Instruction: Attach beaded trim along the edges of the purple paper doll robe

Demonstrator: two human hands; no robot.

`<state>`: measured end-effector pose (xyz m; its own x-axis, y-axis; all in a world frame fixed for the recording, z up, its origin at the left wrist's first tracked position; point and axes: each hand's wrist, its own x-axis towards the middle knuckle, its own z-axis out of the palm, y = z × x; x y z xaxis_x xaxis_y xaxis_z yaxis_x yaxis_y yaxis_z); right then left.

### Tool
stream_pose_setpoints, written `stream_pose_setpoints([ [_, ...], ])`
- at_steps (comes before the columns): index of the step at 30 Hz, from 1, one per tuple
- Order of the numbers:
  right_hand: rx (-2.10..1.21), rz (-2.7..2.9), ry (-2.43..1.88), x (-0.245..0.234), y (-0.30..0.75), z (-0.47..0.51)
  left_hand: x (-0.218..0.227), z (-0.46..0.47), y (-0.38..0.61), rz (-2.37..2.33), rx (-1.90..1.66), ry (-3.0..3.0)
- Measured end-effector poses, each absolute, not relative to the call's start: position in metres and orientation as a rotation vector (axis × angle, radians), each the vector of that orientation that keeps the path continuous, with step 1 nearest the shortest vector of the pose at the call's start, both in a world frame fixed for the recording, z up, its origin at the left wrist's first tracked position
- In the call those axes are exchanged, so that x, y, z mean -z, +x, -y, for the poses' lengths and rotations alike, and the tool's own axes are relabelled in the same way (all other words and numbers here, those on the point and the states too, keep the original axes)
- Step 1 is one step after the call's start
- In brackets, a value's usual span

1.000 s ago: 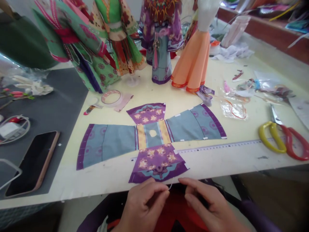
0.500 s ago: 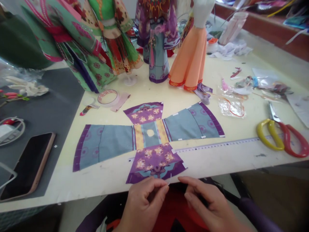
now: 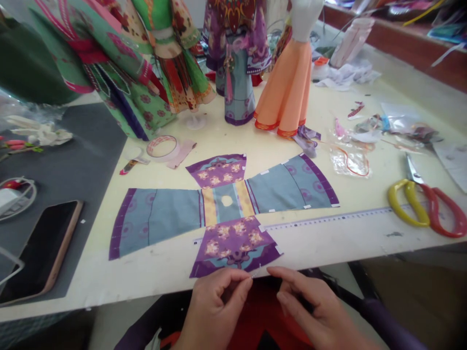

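At the table's front edge my left hand (image 3: 219,301) is closed, thumb and index finger pinching a tiny, thin whitish strip (image 3: 257,272). Its exact kind is too small to make out. Close by on the right, my right hand (image 3: 310,299) has its index finger stretched out and its thumb apart from it, with nothing visible between them. Just beyond both hands lies a cross-shaped cloth piece (image 3: 175,209), blue-grey and purple with a round hole in its middle. Small white tabs sit along several of its edges.
A ruler (image 3: 350,217) lies partly under the cloth. Scissors (image 3: 414,182) with yellow and red handles rest at right. A tape roll (image 3: 162,147) is behind the cloth, a phone (image 3: 44,248) at left. Dressed figures, one in an orange skirt (image 3: 286,87), stand at the back.
The thin strip now leans further to the right in my left hand's pinch. Both hands have barely shifted, and the cloth lies as before.
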<state>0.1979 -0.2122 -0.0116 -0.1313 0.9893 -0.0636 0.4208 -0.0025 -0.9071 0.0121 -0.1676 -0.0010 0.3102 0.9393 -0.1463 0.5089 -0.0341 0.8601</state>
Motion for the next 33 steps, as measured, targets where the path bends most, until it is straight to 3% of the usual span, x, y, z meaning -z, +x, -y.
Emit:
stream_pose_setpoints([
  [15, -1.115, 1.598, -1.445, 0.008, 0.198, 0.212, 0.000, 0.175, 0.005, -1.396, -0.576, 1.495],
  [24, -1.326, 1.488, -1.464, 0.005, 0.192, 0.212, -0.004, 0.176, 0.002, -1.422, -0.501, 1.248],
  [33, -1.269, 1.492, -1.451, 0.010, 0.193, 0.213, -0.004, 0.173, 0.008, -1.406, -0.420, 1.013],
])
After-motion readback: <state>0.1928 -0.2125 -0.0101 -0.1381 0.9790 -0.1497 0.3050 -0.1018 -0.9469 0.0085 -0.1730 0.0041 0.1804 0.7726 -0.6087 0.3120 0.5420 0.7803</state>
